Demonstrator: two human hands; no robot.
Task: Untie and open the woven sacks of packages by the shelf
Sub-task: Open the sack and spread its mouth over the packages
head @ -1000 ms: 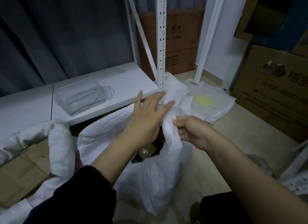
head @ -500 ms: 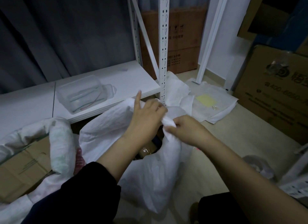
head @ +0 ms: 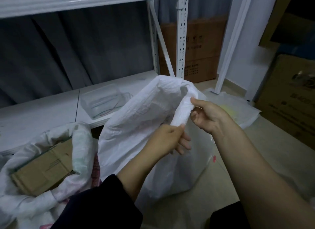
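Note:
A white woven sack (head: 136,126) stands on the floor in front of the shelf, its top pulled up high. A twisted roll of its rim (head: 183,109) runs between my hands. My right hand (head: 208,116) grips the upper end of that roll. My left hand (head: 170,140) pinches the lower end. The sack's contents are hidden behind the raised cloth. A second white sack (head: 34,191) lies open at the left with a cardboard box (head: 44,167) showing inside it.
A white metal shelf (head: 42,112) with upright posts (head: 181,41) stands behind the sacks; a clear plastic box (head: 104,102) rests on its low board. A flat white bag (head: 238,111) lies on the floor to the right. Brown cartons (head: 289,101) stand at the right and back.
Both hands have lifted the sack's rim upward and drawn apart along it. The dark opening with packages seen earlier is now covered by the raised cloth. The camera has tilted up.

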